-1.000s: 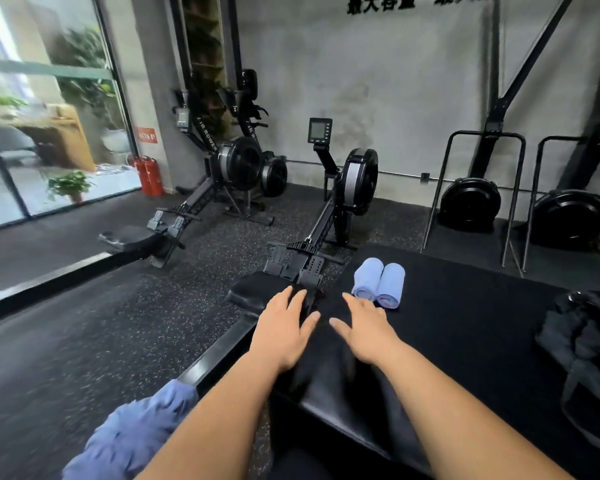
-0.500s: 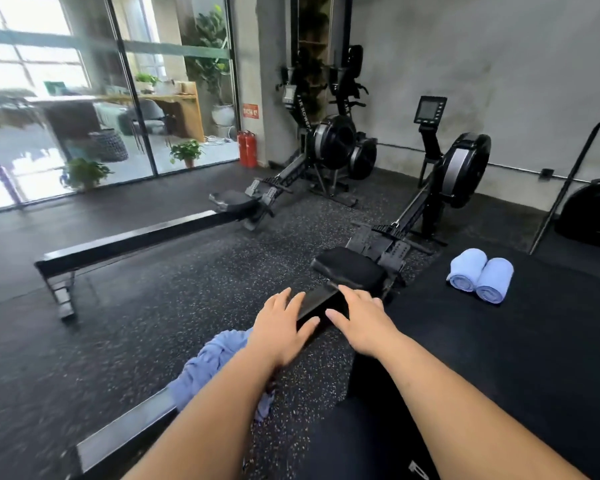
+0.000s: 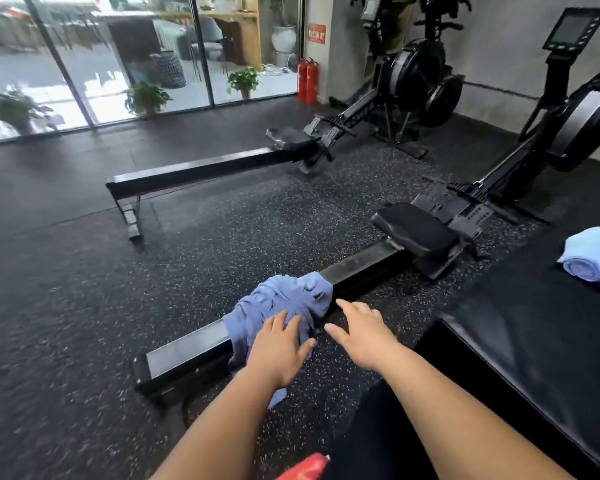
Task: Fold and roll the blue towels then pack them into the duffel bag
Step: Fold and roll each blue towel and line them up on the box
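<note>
A crumpled blue towel (image 3: pixel 281 303) hangs over the rail of the near rowing machine (image 3: pixel 361 266), low in the middle of the view. My left hand (image 3: pixel 278 348) hovers over the towel's near edge with fingers spread, holding nothing. My right hand (image 3: pixel 361 336) is stretched out flat just right of the towel, also free. Two rolled light-blue towels (image 3: pixel 591 259) lie side by side on the black padded platform (image 3: pixel 520 341) at the right edge. The duffel bag is out of view.
A second rowing machine (image 3: pixel 222 164) stands farther back on the speckled rubber floor (image 3: pixel 257 220). Glass doors with potted plants (image 3: pixel 146 98) fill the far left. Red fire extinguishers (image 3: pixel 307 81) stand by the wall. A red object (image 3: pixel 305 467) shows at the bottom edge.
The view has swung left and down, away from the platform and bag. Both hands have moved from the platform's edge to the crumpled towel on the rail.
</note>
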